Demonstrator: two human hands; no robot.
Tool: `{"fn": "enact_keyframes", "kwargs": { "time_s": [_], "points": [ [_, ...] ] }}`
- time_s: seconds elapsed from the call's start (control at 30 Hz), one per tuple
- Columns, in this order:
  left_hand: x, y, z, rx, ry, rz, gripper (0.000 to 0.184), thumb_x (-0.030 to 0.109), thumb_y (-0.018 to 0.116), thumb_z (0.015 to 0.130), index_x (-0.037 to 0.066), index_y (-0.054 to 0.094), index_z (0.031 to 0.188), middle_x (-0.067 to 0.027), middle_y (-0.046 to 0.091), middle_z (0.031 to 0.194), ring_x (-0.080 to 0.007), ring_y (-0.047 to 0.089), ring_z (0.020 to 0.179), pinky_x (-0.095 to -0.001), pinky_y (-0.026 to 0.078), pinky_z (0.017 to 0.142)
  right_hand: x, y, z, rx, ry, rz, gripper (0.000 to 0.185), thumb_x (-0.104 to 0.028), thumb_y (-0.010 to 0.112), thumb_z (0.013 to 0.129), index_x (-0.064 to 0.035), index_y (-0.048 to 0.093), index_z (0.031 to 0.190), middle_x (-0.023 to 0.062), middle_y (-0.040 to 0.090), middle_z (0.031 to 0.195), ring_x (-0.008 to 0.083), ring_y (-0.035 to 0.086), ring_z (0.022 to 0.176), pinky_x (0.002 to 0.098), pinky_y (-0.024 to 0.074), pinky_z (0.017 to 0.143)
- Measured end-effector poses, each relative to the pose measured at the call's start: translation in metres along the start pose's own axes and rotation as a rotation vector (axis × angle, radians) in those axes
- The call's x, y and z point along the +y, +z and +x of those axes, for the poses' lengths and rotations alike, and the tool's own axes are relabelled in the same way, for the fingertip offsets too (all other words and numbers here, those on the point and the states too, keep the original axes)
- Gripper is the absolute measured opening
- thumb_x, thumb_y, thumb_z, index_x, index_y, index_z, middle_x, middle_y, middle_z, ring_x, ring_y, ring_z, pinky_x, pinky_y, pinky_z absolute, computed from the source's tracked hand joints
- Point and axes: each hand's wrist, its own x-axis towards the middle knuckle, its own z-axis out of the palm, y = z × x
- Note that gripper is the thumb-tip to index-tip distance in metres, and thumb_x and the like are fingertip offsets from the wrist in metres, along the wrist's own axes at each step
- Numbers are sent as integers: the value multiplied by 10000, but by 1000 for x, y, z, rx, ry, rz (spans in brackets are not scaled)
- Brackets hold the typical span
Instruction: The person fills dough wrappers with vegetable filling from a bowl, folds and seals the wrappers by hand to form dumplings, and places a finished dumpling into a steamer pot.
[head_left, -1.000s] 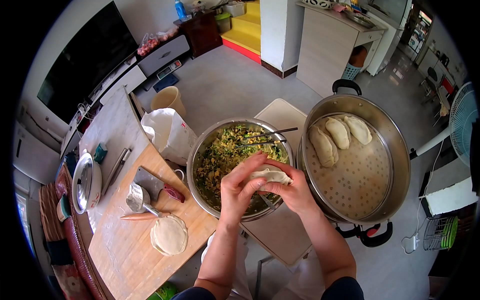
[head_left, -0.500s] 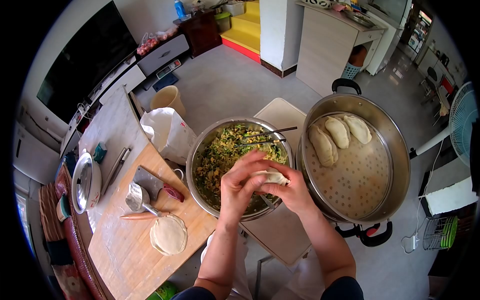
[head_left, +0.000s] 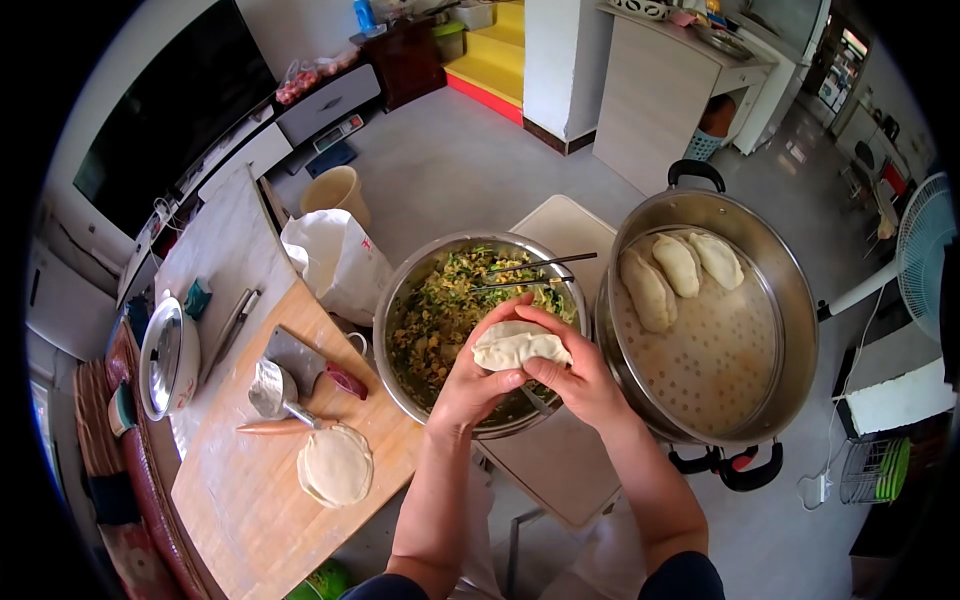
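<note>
A pleated dumpling (head_left: 518, 345) rests between my left hand (head_left: 470, 385) and my right hand (head_left: 583, 380), both curled around it with the thumbs near its lower edge. They hold it above the near right part of a steel bowl (head_left: 388, 378), which contains a chopped green and yellow filling (head_left: 440, 310). A pair of dark chopsticks (head_left: 545, 263) lies across the bowl, and a metal handle (head_left: 537, 401) sticks out below my hands. To the right, three finished dumplings (head_left: 677, 266) sit on the perforated tray (head_left: 700, 370) of a large steamer pot (head_left: 797, 330).
On the wooden board (head_left: 235, 480) at left lie a round dough wrapper (head_left: 336, 466), a rolling pin (head_left: 270, 427), a metal scoop (head_left: 268, 390) and a cleaver (head_left: 298, 355). A white bag (head_left: 340, 265) stands behind the bowl. A fan (head_left: 922, 250) is at far right.
My hands have turned and spread a little, so the dumpling's pleated side now shows fully. My left fingers have come down from above it to its side.
</note>
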Motion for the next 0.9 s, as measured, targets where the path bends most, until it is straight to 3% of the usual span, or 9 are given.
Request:
{"fn": "enact_keyframes", "kwargs": {
  "time_s": [0.13,0.2,0.3,0.33,0.43,0.47,0.6,0.7,0.9],
  "points": [
    [-3,13,-1,20,-20,-84,908,95,822,796,38,294,1532,-108,526,1365,-218,515,1267,-369,403,1091,-1,5,2,73,-51,-132,474,-96,660,941,-39,507,1386,127,576,1330,213,567,1204,334,452,1012],
    [-9,4,-1,47,-32,-82,933,109,834,786,70,284,1538,-129,495,1413,-259,531,1266,-418,476,1045,-4,6,2,101,-35,-209,489,-96,679,915,-41,520,1374,131,583,1313,232,577,1182,344,465,989],
    [-8,3,-4,64,-39,-192,914,104,824,797,95,286,1535,-153,496,1418,-294,571,1233,-439,556,975,-24,8,5,126,-221,-837,518,-130,719,865,-31,549,1344,114,586,1309,270,568,1159,371,462,977],
    [-6,6,-5,67,-41,-247,898,97,816,805,99,290,1532,-159,504,1409,-302,588,1217,-437,578,952,-25,6,5,149,-273,-906,564,-182,739,839,-33,558,1352,102,599,1304,295,540,1167,398,447,988],
    [-2,10,-3,53,-12,-357,836,83,790,829,107,311,1514,-176,524,1381,-320,617,1183,-442,606,920,-19,3,6,203,-381,-592,583,-241,718,878,-33,536,1391,110,606,1317,301,515,1200,414,421,1024],
    [-1,11,-3,51,5,-369,820,79,784,835,104,315,1508,-178,526,1378,-320,614,1188,-441,597,934,-13,1,6,200,-389,-525,574,-278,671,926,-21,516,1415,128,586,1372,316,479,1284,423,398,1068],
    [-8,9,-3,55,44,-401,777,75,770,848,101,330,1488,-178,547,1351,-328,615,1187,-464,596,935,-5,2,5,179,-414,-517,474,-225,585,986,16,526,1389,148,526,1455,357,393,1413,441,336,1139],
    [-13,11,-3,24,46,-425,746,48,749,860,98,337,1480,-170,557,1333,-318,607,1198,-458,587,949,-8,10,6,272,-456,-610,322,-122,547,984,62,629,1236,198,622,1319,384,523,1305,455,418,1076],
    [-15,17,-5,44,-4,-381,712,22,731,869,94,352,1468,-162,552,1331,-304,589,1221,-443,578,966,-1,8,1,336,-445,-544,278,-45,596,931,65,660,1179,186,676,1218,376,556,1272,443,450,1048]
  ]
}}
